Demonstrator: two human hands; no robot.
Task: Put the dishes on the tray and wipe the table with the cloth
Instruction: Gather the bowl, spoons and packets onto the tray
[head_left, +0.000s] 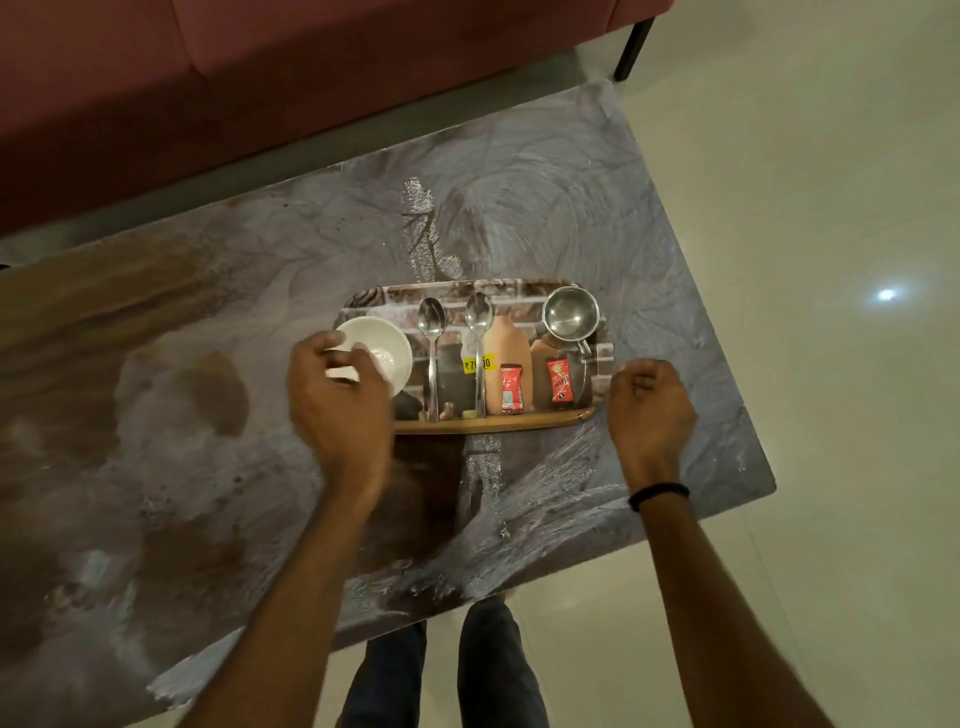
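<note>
The tray (519, 422) sits on the tabletop (208, 415). The left hand (337, 395) grips the bowl (387, 345) at the tray's left end; the right hand (649, 410), curled and empty, hovers by its right end. Two spoons (431, 358) lie mid-tray.

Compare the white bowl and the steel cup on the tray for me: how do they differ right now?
The white bowl sits at the tray's left end, under the left hand; the steel cup sits at the far right corner, untouched. The bowl is wider, matte and handleless; the cup is shiny and has a handle. Both stand upright and look empty.
</note>
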